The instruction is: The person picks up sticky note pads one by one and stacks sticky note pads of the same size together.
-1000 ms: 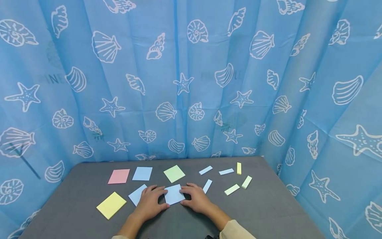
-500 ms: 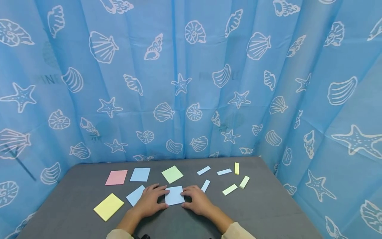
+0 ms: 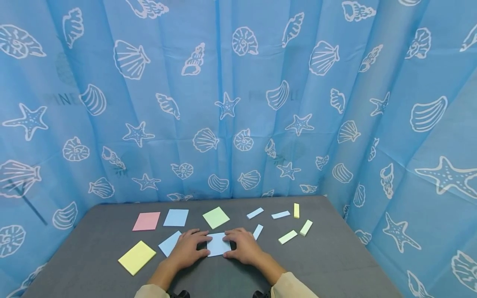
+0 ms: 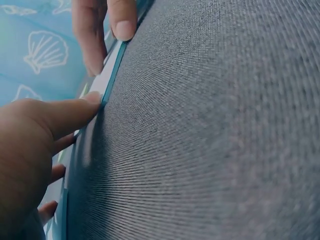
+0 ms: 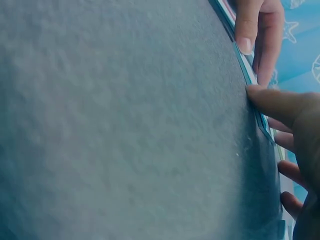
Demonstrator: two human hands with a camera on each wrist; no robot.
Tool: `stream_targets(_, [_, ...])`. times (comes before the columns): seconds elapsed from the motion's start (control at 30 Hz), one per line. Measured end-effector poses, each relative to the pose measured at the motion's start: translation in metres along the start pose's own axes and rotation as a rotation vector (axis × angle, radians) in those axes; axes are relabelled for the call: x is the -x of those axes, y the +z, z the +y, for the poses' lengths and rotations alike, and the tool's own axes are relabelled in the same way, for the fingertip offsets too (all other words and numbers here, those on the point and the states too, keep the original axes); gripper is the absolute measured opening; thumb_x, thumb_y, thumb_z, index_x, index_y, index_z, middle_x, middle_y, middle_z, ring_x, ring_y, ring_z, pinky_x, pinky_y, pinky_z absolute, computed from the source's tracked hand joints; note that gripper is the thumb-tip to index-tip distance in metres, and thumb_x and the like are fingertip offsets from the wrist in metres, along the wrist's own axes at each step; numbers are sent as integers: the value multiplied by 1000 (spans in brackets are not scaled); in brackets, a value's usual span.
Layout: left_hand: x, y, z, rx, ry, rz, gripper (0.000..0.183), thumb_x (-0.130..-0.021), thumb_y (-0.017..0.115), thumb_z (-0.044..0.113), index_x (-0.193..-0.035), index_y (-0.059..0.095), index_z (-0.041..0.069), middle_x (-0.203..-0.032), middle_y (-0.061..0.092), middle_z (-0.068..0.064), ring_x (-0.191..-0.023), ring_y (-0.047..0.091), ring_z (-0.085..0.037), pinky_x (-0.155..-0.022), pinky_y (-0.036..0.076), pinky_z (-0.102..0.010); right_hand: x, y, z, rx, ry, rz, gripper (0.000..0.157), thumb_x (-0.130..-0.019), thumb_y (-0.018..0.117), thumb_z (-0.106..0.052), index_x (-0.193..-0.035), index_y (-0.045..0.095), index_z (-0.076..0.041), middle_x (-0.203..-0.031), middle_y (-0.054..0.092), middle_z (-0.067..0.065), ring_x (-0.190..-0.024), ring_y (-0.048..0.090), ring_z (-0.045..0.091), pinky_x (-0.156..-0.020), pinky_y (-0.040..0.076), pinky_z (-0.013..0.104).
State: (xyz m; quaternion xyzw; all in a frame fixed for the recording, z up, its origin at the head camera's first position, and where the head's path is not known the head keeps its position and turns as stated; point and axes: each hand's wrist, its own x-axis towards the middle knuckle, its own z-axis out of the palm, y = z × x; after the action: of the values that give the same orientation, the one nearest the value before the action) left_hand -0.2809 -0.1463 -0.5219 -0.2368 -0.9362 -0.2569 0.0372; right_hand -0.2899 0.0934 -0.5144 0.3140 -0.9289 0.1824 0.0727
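Note:
In the head view a light blue sticky note pad [image 3: 218, 245] lies flat on the dark grey table before me. My left hand [image 3: 187, 249] grips its left side, thumb at the near corner and fingers at the far one. On the opposite side my right hand [image 3: 244, 248] holds it likewise between thumb and fingers. The left wrist view shows the pad's thin near edge [image 4: 116, 70] with both thumbs at it. From the right wrist view, the right thumb [image 5: 270, 102] sits at that edge too. Another blue pad [image 3: 168, 244] is partly hidden behind my left hand.
Left of my hands lie a yellow pad [image 3: 137, 257], a pink pad [image 3: 146, 221] and a blue pad [image 3: 176, 217]. A green pad [image 3: 216, 217] sits farther back. Several narrow strips, among them a pale green one [image 3: 288, 237], lie to the right. A blue shell-print curtain [image 3: 238, 103] hangs behind.
Both hands stay at the blue pad. The right hand came slightly away from it half a second ago and now sits closer in again. The head view has shifted a little.

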Motion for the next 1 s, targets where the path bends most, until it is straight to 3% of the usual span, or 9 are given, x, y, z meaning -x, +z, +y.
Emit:
stream_targets(0.13, [0,5,-5,3,-23,32,42,-86,73,32,-124,68,14,-132,60,-4,-129,44,-37,-101,25,-67,-2,-4,0,86,-40,-36,44,-80,77,-46,-115,72,-20,-125,64,-4,-119,56,19,-92,45,46])
stream_targets(0.27, [0,6,-9,24,-36,57,41,-86,73,33,-122,69,14,-128,62,-1,-127,46,-36,-100,26,-67,-4,-8,-1,191,-149,-34,37,-82,74,-46,-109,74,-20,-116,68,-5,-111,61,14,-90,49,39])
stream_targets(0.37, [0,6,-10,48,-34,59,39,-86,72,33,-121,70,14,-126,64,-1,-127,47,-36,-100,26,-68,-6,-10,0,277,-278,-12,29,-85,72,-44,-100,75,-19,-97,71,-8,-90,64,6,-81,51,30])
stream_targets(0.53, [-1,4,-10,58,-18,60,38,-87,71,34,-119,71,13,-124,65,0,-125,48,-36,-98,28,-68,-10,-11,1,356,-418,32,22,-86,71,-41,-88,72,-20,-75,61,-13,-65,53,0,-70,48,27])
stream_targets(0.7, [-1,4,-10,65,-22,67,37,-88,71,33,-118,71,13,-123,66,-1,-125,48,-37,-99,27,-68,-7,-8,4,257,-393,72,16,-88,70,-33,-90,75,-17,-88,71,-9,-80,65,5,-77,51,28])
stream_targets(1.0, [-1,3,-8,84,-35,92,34,-90,69,31,-118,71,12,-123,66,0,-126,48,-36,-100,26,-67,-5,-7,6,-96,-178,57,12,-87,74,-23,-94,76,-13,-96,72,-4,-93,64,11,-85,50,33])
